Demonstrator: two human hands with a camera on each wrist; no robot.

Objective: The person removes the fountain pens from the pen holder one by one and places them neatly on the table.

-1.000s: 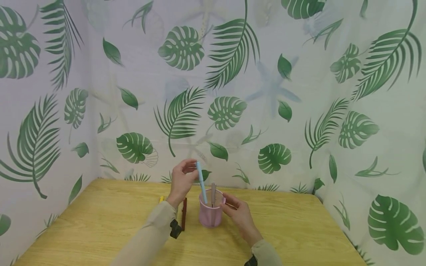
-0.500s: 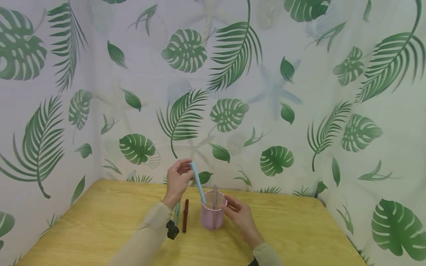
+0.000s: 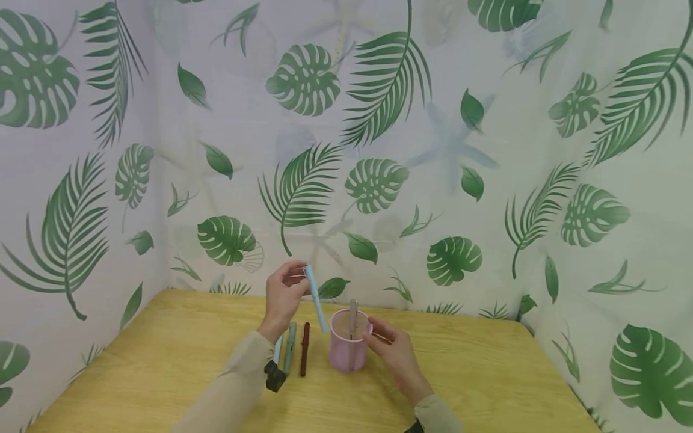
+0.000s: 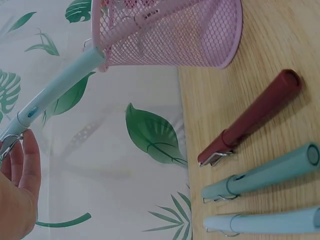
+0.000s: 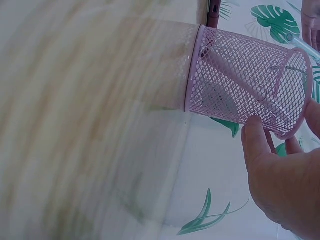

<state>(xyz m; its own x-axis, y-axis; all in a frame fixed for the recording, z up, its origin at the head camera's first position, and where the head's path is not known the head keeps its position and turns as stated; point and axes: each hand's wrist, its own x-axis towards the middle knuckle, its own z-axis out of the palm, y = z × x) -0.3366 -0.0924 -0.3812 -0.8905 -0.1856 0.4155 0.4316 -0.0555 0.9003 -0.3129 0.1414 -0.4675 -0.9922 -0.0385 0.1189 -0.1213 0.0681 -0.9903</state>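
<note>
My left hand (image 3: 283,297) holds a light blue pen (image 3: 316,299) by its capped, clipped end. The pen slants down toward the pink mesh pen cup (image 3: 342,356), its lower end just left of the rim and outside the cup. With thumb and fingers, my right hand (image 3: 397,358) grips the cup's rim from the right side. The cup stands upright, and a grey pen (image 3: 353,319) leans inside it. In the left wrist view, a dark red pen (image 4: 252,117), a green pen (image 4: 260,172) and another light blue pen (image 4: 265,221) lie side by side on the table.
The wooden table (image 3: 476,373) reaches back to a leaf-patterned cloth (image 3: 487,180) hanging behind and at both sides. A small black device (image 3: 274,377) sits on my left wrist and covers part of the pens lying there.
My left hand has drawn the light blue pen up and left, out of the cup. The pens on the table show more as the forearm shifts left. My right hand stays at the cup.
</note>
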